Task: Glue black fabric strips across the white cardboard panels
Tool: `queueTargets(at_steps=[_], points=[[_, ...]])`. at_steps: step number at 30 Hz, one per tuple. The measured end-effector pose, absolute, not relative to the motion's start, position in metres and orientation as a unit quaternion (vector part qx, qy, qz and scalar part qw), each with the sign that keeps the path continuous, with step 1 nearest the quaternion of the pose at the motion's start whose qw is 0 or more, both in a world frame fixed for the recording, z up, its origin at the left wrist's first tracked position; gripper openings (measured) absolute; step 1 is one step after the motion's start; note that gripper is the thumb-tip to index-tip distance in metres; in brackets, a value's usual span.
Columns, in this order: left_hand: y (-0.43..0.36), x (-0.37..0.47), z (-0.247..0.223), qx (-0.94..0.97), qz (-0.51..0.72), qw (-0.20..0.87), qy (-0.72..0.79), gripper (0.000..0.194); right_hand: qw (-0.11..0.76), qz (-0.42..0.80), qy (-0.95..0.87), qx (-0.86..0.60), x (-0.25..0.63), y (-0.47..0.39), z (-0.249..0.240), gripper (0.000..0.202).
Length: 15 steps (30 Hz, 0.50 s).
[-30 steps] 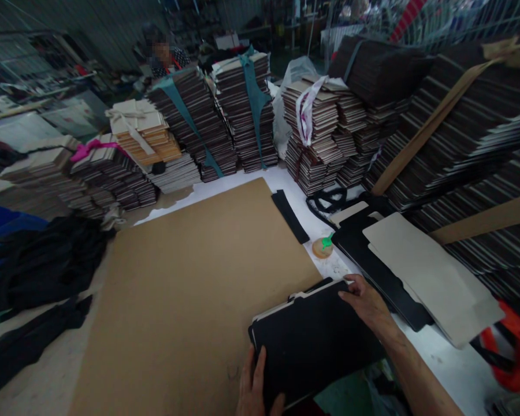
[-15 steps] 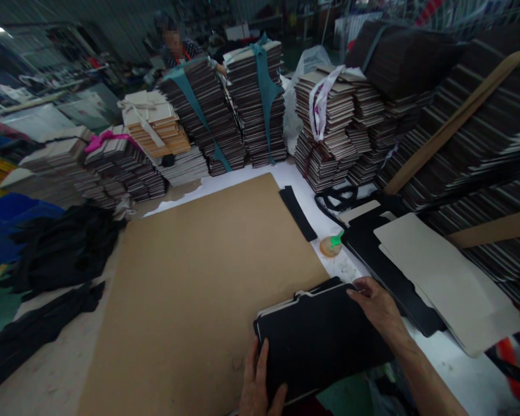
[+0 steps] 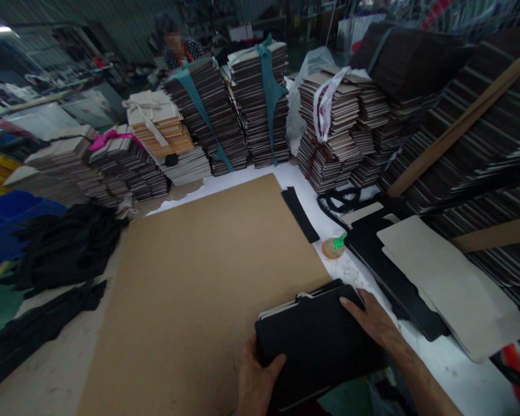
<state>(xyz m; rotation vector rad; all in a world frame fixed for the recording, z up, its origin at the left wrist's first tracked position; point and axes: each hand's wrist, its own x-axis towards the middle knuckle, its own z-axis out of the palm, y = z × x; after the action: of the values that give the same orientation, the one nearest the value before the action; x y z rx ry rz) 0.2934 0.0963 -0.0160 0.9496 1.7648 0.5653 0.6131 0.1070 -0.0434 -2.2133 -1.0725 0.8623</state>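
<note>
In the head view, the left hand (image 3: 259,375) and right hand (image 3: 370,318) grip opposite sides of the black panel (image 3: 314,344) atop a stack (image 3: 279,309) on the brown board (image 3: 199,271), layers apparently not yet flush, pale panels (image 3: 450,283) at right untouched.

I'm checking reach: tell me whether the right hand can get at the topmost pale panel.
Probably yes. The topmost pale panel lies uncovered to the right of the right hand, and nothing upright stands between them, though the hand would first have to leave the black-topped stack.
</note>
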Motion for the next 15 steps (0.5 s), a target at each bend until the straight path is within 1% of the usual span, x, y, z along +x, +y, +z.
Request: queueTargets(at_steps=[2, 5, 7, 10, 13, 15], points=[[0.103, 0.293, -0.010, 0.375, 0.227, 0.530, 0.726, 0.071, 0.248, 0.353, -0.382, -0.817, 0.615, 0.109, -0.036, 0.071], [0.109, 0.291, -0.003, 0.352, 0.219, 0.565, 0.713, 0.069, 0.253, 0.436, -0.359, -0.786, 0.618, 0.112, -0.021, 0.062], [0.111, 0.291, -0.001, 0.337, 0.219, 0.587, 0.703, 0.067, 0.287, 0.497, -0.346, -0.742, 0.620, 0.111, -0.012, 0.057], [0.111, 0.295, 0.001, 0.322, 0.217, 0.610, 0.690, 0.068, 0.341, 0.570, -0.315, -0.678, 0.618, 0.107, -0.002, 0.058], [0.105, 0.300, 0.000, 0.316, 0.227, 0.625, 0.677, 0.078, 0.355, 0.570, -0.309, -0.674, 0.614, 0.100, 0.003, 0.055], [0.098, 0.302, -0.002, 0.329, 0.237, 0.613, 0.678, 0.082, 0.357, 0.555, -0.311, -0.684, 0.613, 0.095, 0.003, 0.053]])
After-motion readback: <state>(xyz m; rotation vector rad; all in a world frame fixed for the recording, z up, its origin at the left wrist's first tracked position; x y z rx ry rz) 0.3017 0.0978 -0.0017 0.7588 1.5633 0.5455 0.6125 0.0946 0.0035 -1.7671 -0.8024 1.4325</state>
